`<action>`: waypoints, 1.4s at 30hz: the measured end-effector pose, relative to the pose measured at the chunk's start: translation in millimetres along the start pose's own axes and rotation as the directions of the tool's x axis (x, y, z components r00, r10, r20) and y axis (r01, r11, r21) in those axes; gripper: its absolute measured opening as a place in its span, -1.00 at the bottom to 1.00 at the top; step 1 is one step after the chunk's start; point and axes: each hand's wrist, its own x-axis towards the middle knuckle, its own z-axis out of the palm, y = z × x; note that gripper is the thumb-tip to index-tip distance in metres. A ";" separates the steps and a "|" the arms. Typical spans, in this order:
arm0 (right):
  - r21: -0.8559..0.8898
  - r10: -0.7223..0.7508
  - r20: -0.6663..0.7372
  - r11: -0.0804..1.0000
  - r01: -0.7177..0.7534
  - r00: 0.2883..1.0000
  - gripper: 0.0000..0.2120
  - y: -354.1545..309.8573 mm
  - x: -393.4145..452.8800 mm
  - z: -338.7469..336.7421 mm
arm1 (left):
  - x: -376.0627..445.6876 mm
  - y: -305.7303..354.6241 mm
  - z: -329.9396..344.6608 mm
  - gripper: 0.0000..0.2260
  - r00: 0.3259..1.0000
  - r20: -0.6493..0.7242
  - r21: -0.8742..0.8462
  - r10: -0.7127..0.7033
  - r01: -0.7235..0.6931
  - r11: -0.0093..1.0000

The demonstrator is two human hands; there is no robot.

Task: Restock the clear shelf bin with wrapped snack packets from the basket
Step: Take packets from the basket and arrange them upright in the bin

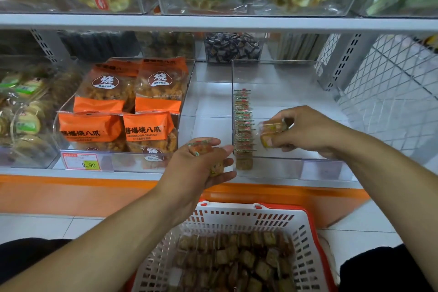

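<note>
Basket (239, 217): white with red rim, nearest the camera, below the shelf, holding a heap of wrapped snack packets (239, 261).
Left hand (201, 163): grip closed around a few packets, held just in front of the clear bin's left front corner.
Right hand (305, 131): inside the clear bin (284, 71), fingers pinching one packet (271, 134).
Clear bin contents: one upright row of packets (243, 123) along the left wall; the remainder bare.
Neighbouring bin: orange snack bags (132, 102), price tag (81, 161) at its front.
</note>
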 end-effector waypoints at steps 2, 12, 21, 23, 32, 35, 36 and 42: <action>-0.111 0.020 0.080 0.994 -0.011 0.997 -0.76 2.1 8.7 2.9 | 3.8 -1.6 2.2 -0.66 1.000 -0.002 0.001 -0.001 0.001 1.000; -0.107 0.104 0.300 0.991 -0.075 0.948 -0.69 7.3 28.1 17.9 | 15.4 -10.2 5.2 -0.66 1.000 0.005 0.013 -0.018 0.018 1.000; 0.044 0.194 0.297 0.975 -0.217 0.935 -0.85 9.6 28.9 19.5 | 19.3 -14.7 4.1 -0.66 0.999 -0.015 0.040 -0.048 0.049 0.998; 0.089 0.238 0.299 0.957 -0.275 0.924 -0.85 7.6 27.6 17.7 | 20.1 -15.3 3.4 -0.67 0.998 -0.015 0.041 -0.055 0.055 0.998; -0.429 0.329 0.231 0.879 -0.208 0.916 -0.71 2.9 22.2 25.8 | 24.0 -16.7 1.9 -0.70 0.997 -0.001 0.006 -0.077 0.077 0.997; -0.483 0.363 0.252 0.850 -0.208 0.897 -0.69 1.0 21.0 26.6 | 24.6 -16.8 1.2 -0.72 0.996 0.021 0.004 -0.088 0.088 0.996; -0.468 0.362 0.265 0.859 -0.209 0.894 -0.69 0.7 20.7 26.8 | 25.0 -16.9 1.0 -0.72 0.995 0.027 0.009 -0.093 0.092 0.996; -0.369 0.321 0.332 0.910 -0.191 0.887 -0.74 3.3 22.9 26.8 | 26.5 -18.0 2.5 -0.72 0.994 0.027 0.031 -0.104 0.103 0.994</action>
